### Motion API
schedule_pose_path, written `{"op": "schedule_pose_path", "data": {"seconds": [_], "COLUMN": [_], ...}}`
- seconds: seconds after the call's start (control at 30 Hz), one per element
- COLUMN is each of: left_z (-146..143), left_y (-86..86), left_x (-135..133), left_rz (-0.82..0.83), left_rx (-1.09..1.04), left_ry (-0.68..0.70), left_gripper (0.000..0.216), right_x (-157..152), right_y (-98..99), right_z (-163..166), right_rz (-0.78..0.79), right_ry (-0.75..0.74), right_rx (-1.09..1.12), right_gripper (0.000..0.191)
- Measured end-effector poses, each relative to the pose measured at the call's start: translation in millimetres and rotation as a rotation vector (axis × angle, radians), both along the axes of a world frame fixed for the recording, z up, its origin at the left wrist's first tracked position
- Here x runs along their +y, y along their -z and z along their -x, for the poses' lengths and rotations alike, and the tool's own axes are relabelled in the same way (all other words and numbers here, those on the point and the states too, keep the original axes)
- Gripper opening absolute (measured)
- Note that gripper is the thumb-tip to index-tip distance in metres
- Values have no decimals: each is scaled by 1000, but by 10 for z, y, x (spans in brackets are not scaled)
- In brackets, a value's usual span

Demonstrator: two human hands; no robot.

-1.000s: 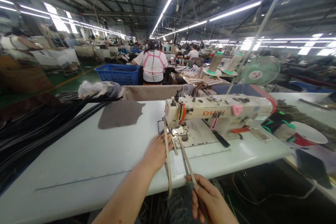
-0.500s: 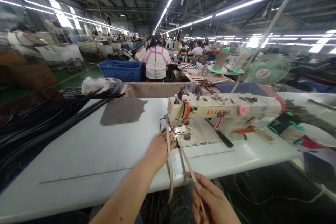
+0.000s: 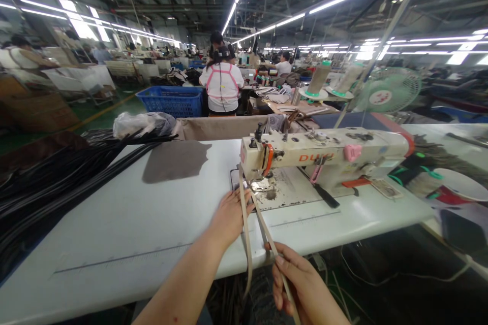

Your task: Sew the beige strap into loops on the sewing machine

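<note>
Beside the needle area of the white sewing machine (image 3: 324, 151), my left hand (image 3: 230, 217) lies flat on the table with its fingers stretched toward the presser foot. A narrow beige strip (image 3: 267, 229) runs from under the foot toward me. My right hand (image 3: 295, 277) pinches that strip between thumb and fingers, just off the table's front edge. Another length of beige strip (image 3: 246, 231) hangs down from the machine head, passes over my left fingers and droops past the edge. My left fingertips are partly hidden by it.
A flat grey-brown piece (image 3: 175, 161) lies on the white table (image 3: 125, 223). Long black strips (image 3: 76, 183) are heaped at the left. Beyond stand a blue basket (image 3: 171, 101) and a seated co-worker (image 3: 221, 84). Thread cones (image 3: 319, 78) and a green fan (image 3: 389, 91) are at right.
The view has shifted slightly. My right hand, still pinching the strip, has moved a little left and up in the picture. My left hand stays by the presser foot.
</note>
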State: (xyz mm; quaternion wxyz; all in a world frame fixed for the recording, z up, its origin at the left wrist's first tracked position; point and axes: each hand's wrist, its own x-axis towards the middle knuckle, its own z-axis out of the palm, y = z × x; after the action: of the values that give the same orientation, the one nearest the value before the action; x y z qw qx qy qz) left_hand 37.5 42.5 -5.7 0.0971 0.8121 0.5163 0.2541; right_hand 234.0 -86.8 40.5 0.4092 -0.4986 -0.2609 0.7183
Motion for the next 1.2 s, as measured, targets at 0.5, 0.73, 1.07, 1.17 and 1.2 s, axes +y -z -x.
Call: {"op": "schedule_pose_path", "data": {"seconds": [0.5, 0.73, 1.07, 1.17, 1.2], "left_z": [11, 26, 23, 22, 23], "left_y": [0, 33, 31, 25, 23], "left_x": [-1, 5, 12, 7, 7], "left_rz": [-16, -48, -34, -32, -30], "left_rx": [16, 31, 19, 9, 10], "left_ry": [18, 25, 25, 25, 28], "left_gripper": [41, 41, 41, 41, 42], "right_x": [141, 241, 130, 76, 59], "right_y": [8, 67, 86, 75, 71], "right_z": [71, 107, 47, 26, 22], "right_rz": [-31, -98, -72, -68, -64], "right_ry": [-11, 28, -22, -24, -24], "right_rx": [-3, 2, 18, 11, 9], "right_gripper": [59, 53, 46, 42, 42]}}
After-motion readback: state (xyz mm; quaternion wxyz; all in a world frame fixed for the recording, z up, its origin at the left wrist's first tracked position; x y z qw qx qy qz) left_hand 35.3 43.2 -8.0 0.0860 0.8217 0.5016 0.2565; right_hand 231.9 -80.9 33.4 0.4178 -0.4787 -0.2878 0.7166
